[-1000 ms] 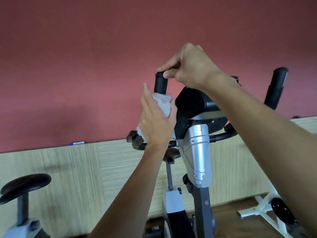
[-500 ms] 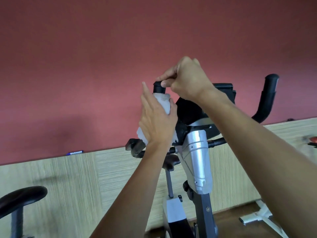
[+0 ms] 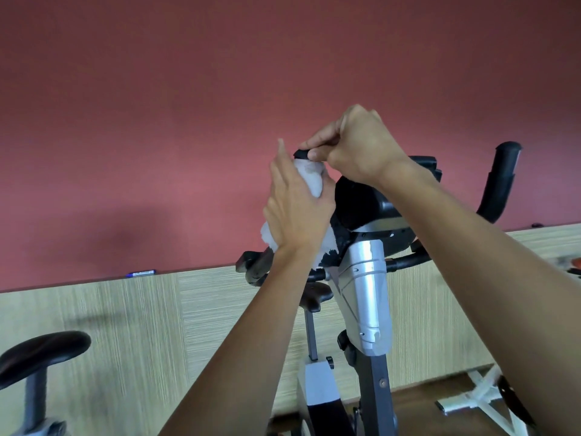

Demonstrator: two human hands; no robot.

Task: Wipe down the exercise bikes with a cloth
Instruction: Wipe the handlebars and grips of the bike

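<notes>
Your left hand (image 3: 297, 212) is wrapped around the white cloth (image 3: 309, 179), fingers curled over it with the index finger straight up, pressing the cloth against the left handlebar post of the exercise bike (image 3: 366, 278). Since a second ago that hand has slid upward: then a clear length of black grip stood above the cloth, and now only the black end cap (image 3: 302, 153) shows over it. Your right hand (image 3: 358, 144) is closed on that cap, thumb and forefinger pinching its top, as it was in the earlier frames. A loose tail of cloth hangs below your left wrist, next to the black console (image 3: 358, 202). The silver column cover sits just under the console, between your two forearms. The right handlebar (image 3: 501, 180) stands free, well apart from both hands. The view has shifted too: the black saddle (image 3: 41, 352) of a neighbouring bike at lower left sits lower in the frame than a second ago, and the blue pen (image 3: 141, 273) lies on the ledge above the wood panelling.
</notes>
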